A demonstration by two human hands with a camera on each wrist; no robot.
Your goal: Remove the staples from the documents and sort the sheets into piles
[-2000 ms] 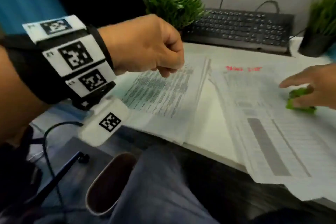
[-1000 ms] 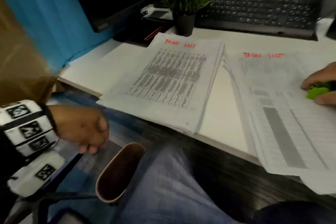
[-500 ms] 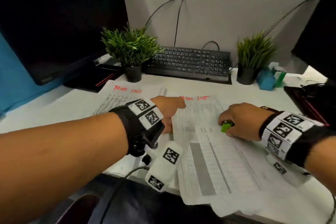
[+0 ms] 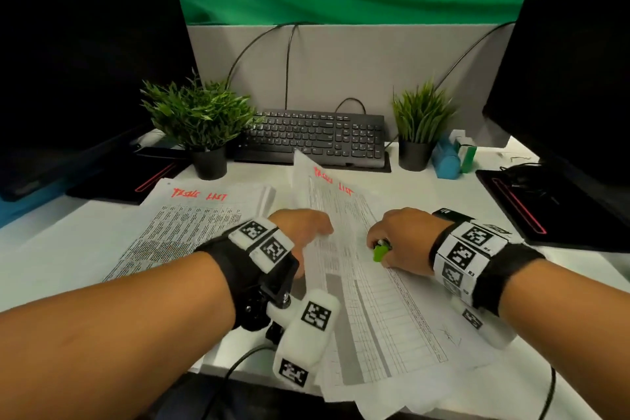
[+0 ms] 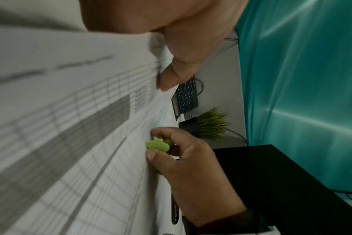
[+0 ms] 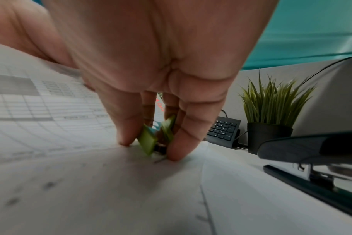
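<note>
Two printed documents headed in red lie on the white desk (image 4: 61,249). The left pile (image 4: 191,215) lies flat. My left hand (image 4: 320,232) pinches the left edge of the right document's top sheet (image 4: 327,201), which stands lifted and curled; in the left wrist view the thumb (image 5: 171,76) presses that sheet (image 5: 70,111). My right hand (image 4: 399,239) rests on the right document (image 4: 392,317) and grips a green staple remover (image 4: 380,251). The right wrist view shows the staple remover (image 6: 151,139) pinched between fingertips, its tip against the paper (image 6: 90,182).
A black keyboard (image 4: 313,136) and two potted plants (image 4: 201,123) (image 4: 419,126) stand behind the papers. Dark monitors (image 4: 78,61) (image 4: 572,61) flank the desk. A black stapler (image 6: 311,159) sits to the right of my right hand. A blue item (image 4: 446,160) is near the right plant.
My left hand came up from beside the chair to the right document's left edge and lifted its top sheet. The right hand stayed on the document with the staple remover.
</note>
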